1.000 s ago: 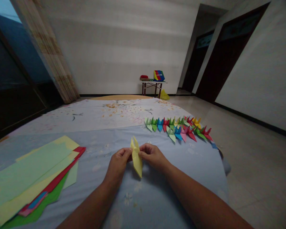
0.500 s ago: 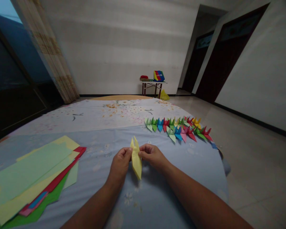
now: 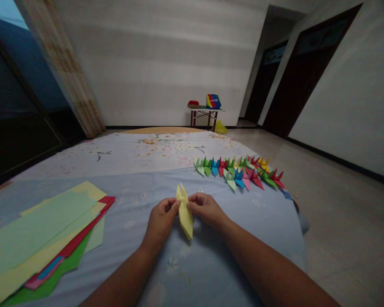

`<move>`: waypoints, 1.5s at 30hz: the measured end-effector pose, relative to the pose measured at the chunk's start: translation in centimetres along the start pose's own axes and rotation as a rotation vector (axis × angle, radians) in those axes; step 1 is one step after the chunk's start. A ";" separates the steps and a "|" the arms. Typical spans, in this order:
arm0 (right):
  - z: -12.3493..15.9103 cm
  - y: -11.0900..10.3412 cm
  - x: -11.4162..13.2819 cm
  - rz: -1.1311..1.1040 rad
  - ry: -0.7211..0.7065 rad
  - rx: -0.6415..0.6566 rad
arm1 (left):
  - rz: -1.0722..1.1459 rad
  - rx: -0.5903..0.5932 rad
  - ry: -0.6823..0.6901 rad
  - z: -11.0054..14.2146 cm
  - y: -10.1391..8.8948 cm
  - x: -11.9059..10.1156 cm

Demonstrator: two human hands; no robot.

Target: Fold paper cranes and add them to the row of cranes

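A folded yellow paper figure [image 3: 184, 213], long and pointed with two tips at its top, stands upright between my hands above a pale blue cloth [image 3: 211, 264]. My left hand [image 3: 160, 221] pinches its left side with closed fingers. My right hand [image 3: 205, 209] pinches its right side the same way. Both forearms reach in from the bottom edge.
A stack of coloured paper sheets [image 3: 41, 238] lies at the left. Rows of several folded paper figures [image 3: 240, 172] in green, blue, red, pink and yellow sit at the far right of the cloth. A small table [image 3: 205, 115] stands by the far wall. Tiled floor [image 3: 345, 221] lies to the right.
Almost nothing has moved. Both hands keep their pinch on the yellow figure, which has shifted very slightly.
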State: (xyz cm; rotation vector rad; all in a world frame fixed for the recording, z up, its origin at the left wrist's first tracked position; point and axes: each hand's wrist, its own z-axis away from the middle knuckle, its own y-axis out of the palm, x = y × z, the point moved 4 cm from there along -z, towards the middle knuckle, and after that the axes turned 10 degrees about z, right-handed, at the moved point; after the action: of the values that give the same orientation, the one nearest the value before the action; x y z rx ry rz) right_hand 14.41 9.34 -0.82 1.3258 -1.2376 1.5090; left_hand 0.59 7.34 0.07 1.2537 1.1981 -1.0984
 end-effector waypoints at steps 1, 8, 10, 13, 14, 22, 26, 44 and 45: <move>0.0 -0.1 -0.1 0.054 -0.008 -0.005 | -0.061 0.010 0.020 0.0 -0.1 0.0; 0.0 -0.6 -0.6 0.666 -0.077 -0.060 | -0.573 0.187 0.113 0.4 0.3 0.6; 0.1 -0.6 -0.5 0.837 -0.094 -0.063 | -0.777 0.188 0.221 0.8 0.4 0.4; 0.2 -0.8 -0.3 1.003 -0.090 -0.083 | -1.023 0.132 0.368 1.5 0.5 -0.3; 0.3 -0.8 -0.3 1.027 -0.080 -0.088 | -1.085 0.130 0.395 1.8 0.6 -0.5; 0.3 -0.8 -0.3 1.016 -0.142 -0.059 | -1.414 0.441 0.377 4.7 2.9 -1.1; 0.1 -1.0 -0.7 0.993 -0.174 -0.023 | -1.471 0.447 0.332 5.2 2.9 -0.9; 0.9 -2.3 0.2 1.076 -0.355 -0.041 | -1.345 0.423 0.284 4.8 2.5 -0.4; 1.1 -2.1 0.3 1.107 -0.366 0.001 | -1.341 0.420 0.283 4.9 2.5 -0.4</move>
State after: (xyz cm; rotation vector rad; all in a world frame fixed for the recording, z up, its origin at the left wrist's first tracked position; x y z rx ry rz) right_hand 16.61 8.79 -0.12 0.9324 -2.4486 1.9918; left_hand 3.19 2.55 0.49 0.8019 2.2046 -2.2550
